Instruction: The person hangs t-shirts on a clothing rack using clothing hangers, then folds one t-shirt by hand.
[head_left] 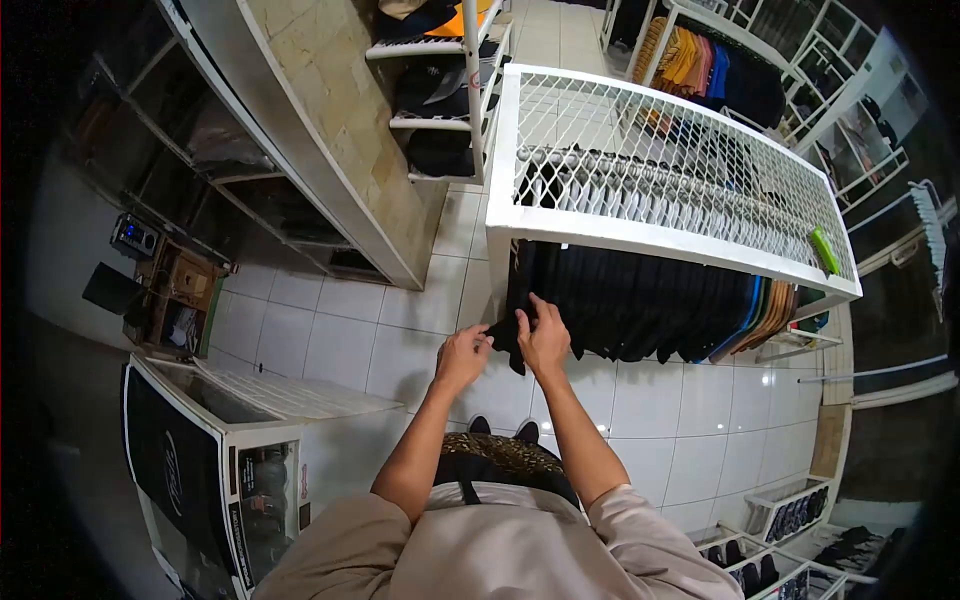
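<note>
At end of white rack (640, 240), black garment (507, 335) hangs. Left hand (462, 360) pinches edge; right hand (543, 342) touches cloth, grip unclear. Step seems cloth handling; next move calls for gentle, steady fingers.

Qty: 1 L hand (464, 358), 1 R hand (543, 340), 2 dark shoes (480, 425), 1 mesh-top rack (640, 235), 1 bright green item (824, 250), 1 cap shelf (430, 124) w/ 3 tiers in view, 1 stone-faced pillar (345, 120), 1 far clothes rack (735, 27), 1 blue-lit device (134, 236). Black clothes (620, 300): several, overlapping, exact no. unclear.
</note>
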